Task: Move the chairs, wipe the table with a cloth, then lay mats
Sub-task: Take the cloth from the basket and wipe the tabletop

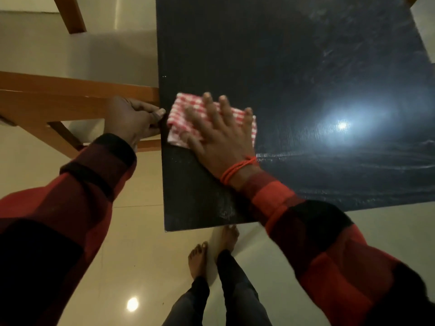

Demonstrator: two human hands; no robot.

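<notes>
A dark glossy table [294,67] fills the upper right, its top streaked with wipe marks. A red-and-white checked cloth [186,107] lies folded near the table's left edge. My right hand [219,137] presses flat on the cloth with fingers spread. My left hand [135,118] is cupped against the table's left edge, right beside the cloth, fingers curled and thumb at the rim. A wooden chair [58,100] stands just left of the table, behind my left hand.
A second wooden chair leg [70,15] shows at the top left. Pale glossy floor tiles [141,184] surround the table. My bare feet [211,250] stand by the table's near corner. A lamp glare [342,125] reflects on the tabletop.
</notes>
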